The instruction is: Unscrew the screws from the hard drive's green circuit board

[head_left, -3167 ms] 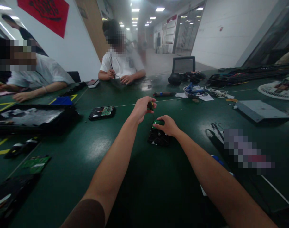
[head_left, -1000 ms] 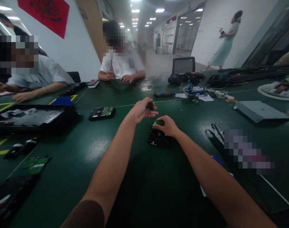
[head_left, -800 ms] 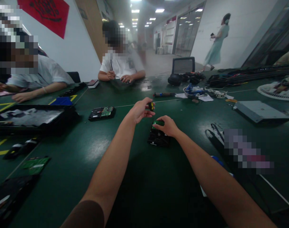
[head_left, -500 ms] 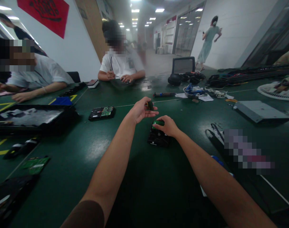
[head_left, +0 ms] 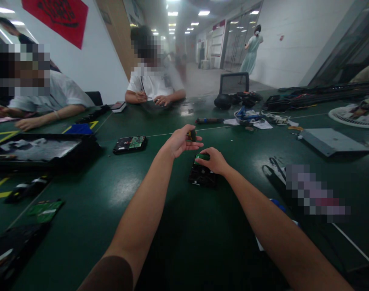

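Note:
A black hard drive [head_left: 200,177] with a green circuit board lies on the dark green table [head_left: 178,226] in front of me. My right hand [head_left: 212,160] rests on its far end, fingers curled over the green board. Just above and left of it, my left hand [head_left: 180,141] pinches the dark handle of a small screwdriver [head_left: 192,134] with a yellow mark, held upright over the drive. Its tip is hidden behind my right hand.
Another hard drive [head_left: 130,144] lies to the left, beside a black tray [head_left: 39,151]. A loose green board [head_left: 45,209] sits near left. A grey metal case [head_left: 332,141], cables and a bowl [head_left: 248,115] lie at right. Two people sit across the table; another person walks in the corridor.
My left fingers have turned the screwdriver handle slightly, staying in place. My right hand has not moved. The person in the corridor has walked leftward and farther away.

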The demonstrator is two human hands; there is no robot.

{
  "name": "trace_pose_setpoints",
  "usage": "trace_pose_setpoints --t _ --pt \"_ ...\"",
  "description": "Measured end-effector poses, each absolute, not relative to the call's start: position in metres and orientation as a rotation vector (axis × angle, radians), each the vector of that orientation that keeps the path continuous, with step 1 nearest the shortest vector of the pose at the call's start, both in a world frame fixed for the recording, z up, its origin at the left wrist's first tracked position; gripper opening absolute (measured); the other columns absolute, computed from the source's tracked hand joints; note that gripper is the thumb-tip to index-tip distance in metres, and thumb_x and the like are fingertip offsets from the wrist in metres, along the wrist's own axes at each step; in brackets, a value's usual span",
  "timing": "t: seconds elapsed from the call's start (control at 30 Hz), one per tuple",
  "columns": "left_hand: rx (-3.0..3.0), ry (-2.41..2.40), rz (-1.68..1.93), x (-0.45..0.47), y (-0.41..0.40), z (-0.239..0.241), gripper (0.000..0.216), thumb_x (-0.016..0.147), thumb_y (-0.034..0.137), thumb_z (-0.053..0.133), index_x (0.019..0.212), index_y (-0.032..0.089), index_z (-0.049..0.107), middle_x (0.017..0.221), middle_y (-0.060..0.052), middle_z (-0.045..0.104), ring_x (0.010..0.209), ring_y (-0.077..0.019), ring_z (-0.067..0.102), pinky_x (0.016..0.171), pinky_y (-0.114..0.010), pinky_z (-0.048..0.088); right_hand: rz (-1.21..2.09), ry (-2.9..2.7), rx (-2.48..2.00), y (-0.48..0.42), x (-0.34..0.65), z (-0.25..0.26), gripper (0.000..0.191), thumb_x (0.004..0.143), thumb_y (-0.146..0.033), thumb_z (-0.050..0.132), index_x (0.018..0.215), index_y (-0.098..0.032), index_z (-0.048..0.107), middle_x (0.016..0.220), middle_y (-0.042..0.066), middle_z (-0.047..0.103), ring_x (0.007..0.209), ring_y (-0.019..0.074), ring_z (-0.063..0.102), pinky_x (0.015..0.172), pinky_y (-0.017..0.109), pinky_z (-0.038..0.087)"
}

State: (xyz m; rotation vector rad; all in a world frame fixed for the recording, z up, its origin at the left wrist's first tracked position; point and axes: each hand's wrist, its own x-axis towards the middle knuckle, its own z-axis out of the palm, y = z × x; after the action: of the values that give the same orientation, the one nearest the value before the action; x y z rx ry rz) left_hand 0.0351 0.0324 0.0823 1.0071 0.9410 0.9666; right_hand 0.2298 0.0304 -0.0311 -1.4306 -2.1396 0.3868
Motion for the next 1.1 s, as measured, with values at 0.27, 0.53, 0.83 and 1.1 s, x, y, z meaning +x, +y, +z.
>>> trace_pose_setpoints --t 0.27,0.53,0.83,1.1 --pt "1.077 1.004 0.993 0.0354 0.0307 0.0844 0.032 0.088 0.042 0.060 0.100 0.013 0.067 0.093 -0.014 0.073 0.072 -0.0207 0.073 0.063 -0.030 0.056 0.389 -2.141 -1.432 0.0317 0.2305 -0.0326 0.048 0.083 -0.062 0.074 0.112 -0.024 0.073 0.114 0.009 0.070 0.102 0.0259 0.065 0.086 0.039 0.050" --pt "1.021 0.982 0.990 0.0371 0.0312 0.0837 0.028 0.086 0.040 0.058 0.099 0.016 0.061 0.091 -0.013 0.073 0.071 -0.0218 0.073 0.065 -0.031 0.056 0.398 -2.133 -1.418 0.0314 0.2304 -0.0328 0.048 0.083 -0.062 0.074 0.112 -0.024 0.073 0.113 0.008 0.071 0.102 0.0256 0.066 0.087 0.038 0.051" --pt "1.096 1.033 0.977 0.0361 0.0319 0.0841 0.030 0.086 0.042 0.055 0.095 0.016 0.067 0.090 -0.012 0.073 0.059 -0.0150 0.063 0.054 -0.027 0.046 0.373 -2.142 -1.430 0.0317 0.2300 -0.0318 0.045 0.083 -0.062 0.074 0.109 -0.025 0.075 0.113 0.008 0.072 0.104 0.0261 0.066 0.090 0.039 0.050" --pt "1.082 1.052 1.006 0.0359 0.0331 0.0833 0.031 0.086 0.042 0.055 0.092 0.015 0.068 0.090 -0.012 0.073 0.059 -0.0149 0.064 0.051 -0.026 0.044 0.384 -2.141 -1.425 0.0309 0.2302 -0.0310 0.047 0.084 -0.062 0.073 0.111 -0.024 0.074 0.113 0.008 0.071 0.103 0.0263 0.065 0.087 0.039 0.051"
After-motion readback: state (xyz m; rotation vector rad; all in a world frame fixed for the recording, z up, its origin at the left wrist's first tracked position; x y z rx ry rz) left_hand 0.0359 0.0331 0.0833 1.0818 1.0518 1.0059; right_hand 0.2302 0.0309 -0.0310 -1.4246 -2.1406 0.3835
